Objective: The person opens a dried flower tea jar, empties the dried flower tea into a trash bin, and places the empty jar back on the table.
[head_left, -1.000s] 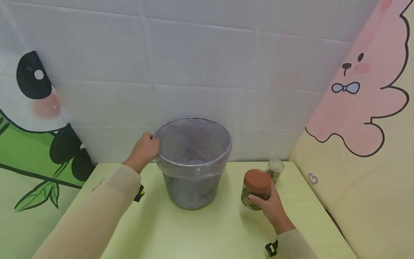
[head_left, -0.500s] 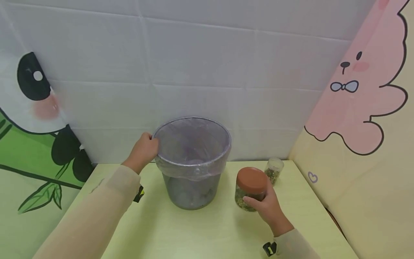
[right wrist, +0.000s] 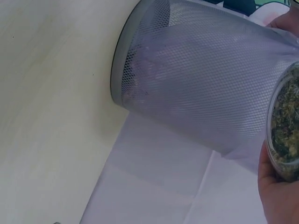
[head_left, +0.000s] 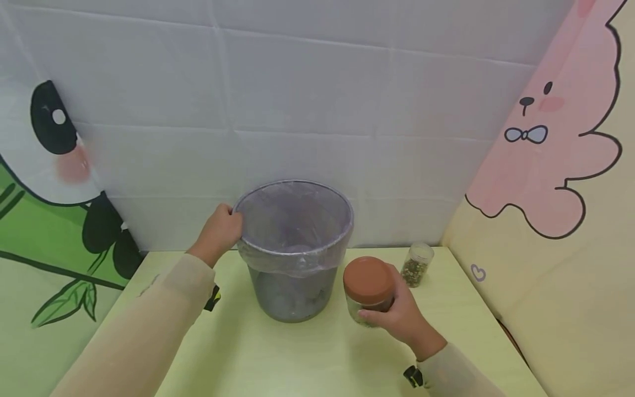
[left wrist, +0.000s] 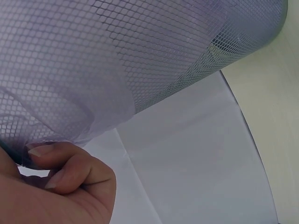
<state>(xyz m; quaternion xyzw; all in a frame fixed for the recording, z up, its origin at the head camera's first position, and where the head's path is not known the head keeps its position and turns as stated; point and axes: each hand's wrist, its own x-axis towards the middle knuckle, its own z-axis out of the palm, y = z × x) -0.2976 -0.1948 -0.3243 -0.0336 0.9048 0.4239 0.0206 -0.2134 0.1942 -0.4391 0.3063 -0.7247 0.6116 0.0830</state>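
Note:
A grey mesh wastebasket (head_left: 290, 300) stands upright on the table, lined with a thin translucent purple bag (head_left: 297, 263) folded over its rim. My left hand (head_left: 220, 231) grips the rim and liner on the left side; its curled fingers (left wrist: 74, 172) show close up in the left wrist view. In my right hand (head_left: 404, 314) is a clear jar (head_left: 368, 282) with an orange-brown lid, held just right of the wastebasket. Greenish dried bits (right wrist: 288, 126) show through the jar's base in the right wrist view. The hand's far fingers are mostly hidden behind the jar.
A smaller clear jar (head_left: 415, 270) with dried bits and a pale top stands at the table's back right. The pale yellow table (head_left: 278, 358) meets a white sheet (head_left: 307, 99) behind the wastebasket. Cartoon-printed walls flank both sides.
My right hand has carried the lidded jar leftward, toward the wastebasket, uncovering more of the smaller jar. The left hand keeps its grip on the rim.

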